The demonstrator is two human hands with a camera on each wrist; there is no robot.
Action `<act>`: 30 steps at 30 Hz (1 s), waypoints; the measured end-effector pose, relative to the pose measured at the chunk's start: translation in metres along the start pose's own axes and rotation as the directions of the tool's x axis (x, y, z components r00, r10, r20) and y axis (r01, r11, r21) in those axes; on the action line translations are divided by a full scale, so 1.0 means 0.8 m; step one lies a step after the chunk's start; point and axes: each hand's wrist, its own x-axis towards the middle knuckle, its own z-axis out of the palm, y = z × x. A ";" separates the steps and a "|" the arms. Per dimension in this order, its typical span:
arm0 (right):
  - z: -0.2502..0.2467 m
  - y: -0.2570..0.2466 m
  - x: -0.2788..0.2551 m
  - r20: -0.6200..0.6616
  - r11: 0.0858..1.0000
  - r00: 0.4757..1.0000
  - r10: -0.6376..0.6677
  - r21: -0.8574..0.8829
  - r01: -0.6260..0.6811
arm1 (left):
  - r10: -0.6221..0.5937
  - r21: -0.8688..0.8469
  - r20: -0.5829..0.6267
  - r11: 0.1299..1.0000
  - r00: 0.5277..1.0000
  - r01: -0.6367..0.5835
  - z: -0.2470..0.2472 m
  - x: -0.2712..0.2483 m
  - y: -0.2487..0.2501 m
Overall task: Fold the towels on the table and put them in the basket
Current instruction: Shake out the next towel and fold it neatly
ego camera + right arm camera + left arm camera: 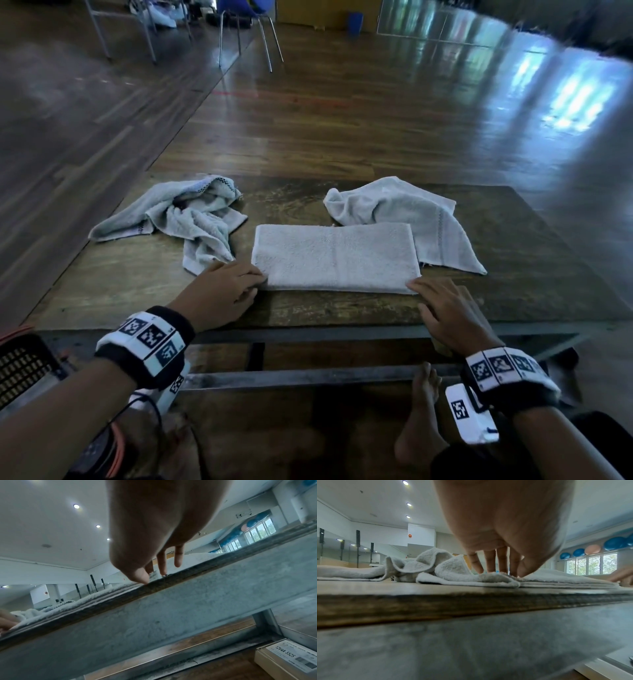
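A white towel (335, 257), folded into a flat rectangle, lies at the middle of the wooden table (137, 291). My left hand (255, 284) rests its straight fingertips on the towel's near-left corner (539, 577); the left wrist view shows the fingers (502, 561) pointing down onto the cloth. My right hand (419, 294) lies flat at the near-right corner, its thumb (140, 577) touching the table edge beside the towel's layers (102, 595). A crumpled towel (191, 216) lies at the left and another loose towel (411, 212) at the back right. A black mesh basket (20, 370) stands low at my left.
The table has a grey metal frame (308, 377) under its front edge. My bare foot (421, 411) is below it. A labelled cardboard box (288, 658) sits on the floor under the table. Chairs (246, 20) stand far back on the wooden floor.
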 end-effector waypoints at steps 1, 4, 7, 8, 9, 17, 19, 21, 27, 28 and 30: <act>-0.001 0.002 0.000 0.004 1.000 1.000 0.014 0.003 -0.014 | 0.002 0.001 0.006 1.000 1.000 -0.002 0.000 0.001 0.004; -0.011 0.012 -0.004 -0.010 0.996 0.998 0.064 0.069 -0.063 | 0.018 0.040 0.045 0.999 0.999 -0.020 0.000 0.001 0.021; -0.019 0.020 -0.010 0.000 0.991 0.996 0.089 0.099 -0.089 | 0.035 0.055 0.071 0.998 0.997 -0.039 0.000 -0.002 0.043; -0.021 0.020 -0.011 -0.013 0.991 0.995 0.101 0.092 -0.099 | 0.040 0.041 0.063 0.998 0.997 -0.043 -0.002 -0.003 0.051; -0.023 0.020 -0.012 -0.026 0.991 0.994 0.105 0.090 -0.103 | 0.045 0.033 0.055 0.998 0.997 -0.047 -0.004 -0.004 0.057; -0.024 -0.023 0.006 -0.146 0.995 0.986 0.083 0.075 -0.073 | -0.011 -0.035 -0.117 0.999 0.993 0.007 -0.014 0.018 0.088; -0.013 -0.047 0.019 -0.135 0.992 0.988 0.077 0.109 -0.062 | -0.063 -0.105 -0.087 0.993 0.994 0.054 -0.003 0.044 0.105; 0.001 -0.073 0.034 -0.065 0.991 0.995 0.077 0.116 -0.069 | -0.091 -0.090 0.025 0.992 0.996 0.093 0.017 0.066 0.122; 0.037 -0.104 0.063 0.163 1.000 0.986 0.028 0.001 -0.028 | -0.149 -0.017 0.231 0.988 0.962 0.157 0.060 0.100 0.125; 0.041 -0.100 0.065 0.190 1.000 0.982 0.023 -0.018 -0.019 | -0.157 -0.008 0.240 0.986 0.958 0.164 0.064 0.103 0.121; 0.045 -0.089 0.068 0.246 0.998 0.969 0.033 -0.067 -0.017 | -0.170 0.010 0.233 0.985 0.958 0.172 0.070 0.104 0.115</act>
